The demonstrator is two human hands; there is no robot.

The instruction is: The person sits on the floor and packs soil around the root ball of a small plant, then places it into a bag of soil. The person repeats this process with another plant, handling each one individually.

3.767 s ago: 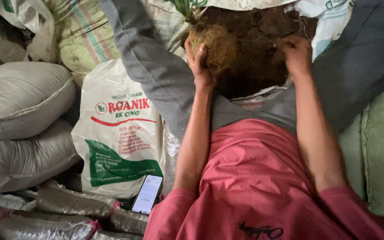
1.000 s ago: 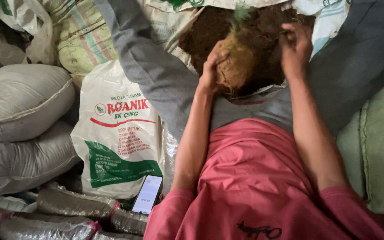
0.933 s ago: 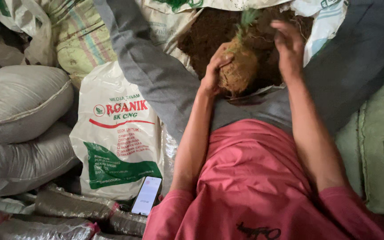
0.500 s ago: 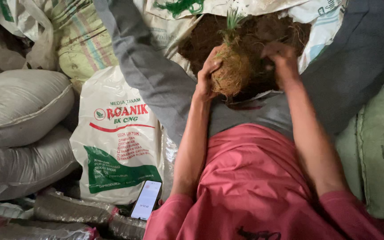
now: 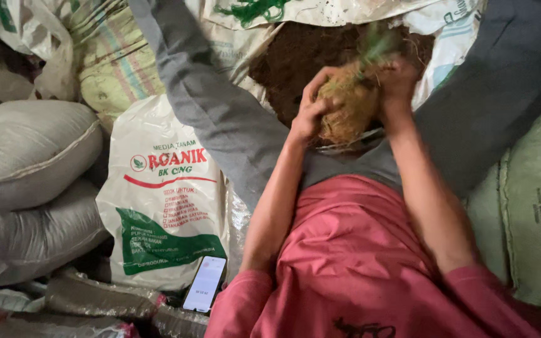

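Holds a fibrous brown root ball (image 5: 345, 112) between both hands, lifted just above the dark soil (image 5: 289, 53) in the open sack (image 5: 449, 44) that lies between the grey trouser legs (image 5: 220, 125). Wraps the left hand (image 5: 311, 116) around the near side, fingers closed on the fibres. Clamps the right hand (image 5: 397, 84) over the top, right under the green shoots (image 5: 377, 44), which are blurred.

Likely risks, judged from this hold:

- Could snap or bend the shoots, with the right hand pressing so close to their base.
- Could crumble the root ball if squeezed too hard, since it looks loose and stringy, with strands hanging from the underside.
- Could scatter fibres and dirt onto the grey trousers and the pink shirt (image 5: 358, 263) directly below, since the ball hangs near the sack's front edge rather than over its middle.
- Could drop the ball altogether if either hand loosens, as nothing supports it from underneath.
- Could dust or knock the phone (image 5: 204, 283), which lies screen up beside the white printed bag (image 5: 164, 206), near the left elbow but well apart from the soil.

Cannot tell how firmly the roots hold together, nor how far the sack's rim slumps on the near side.
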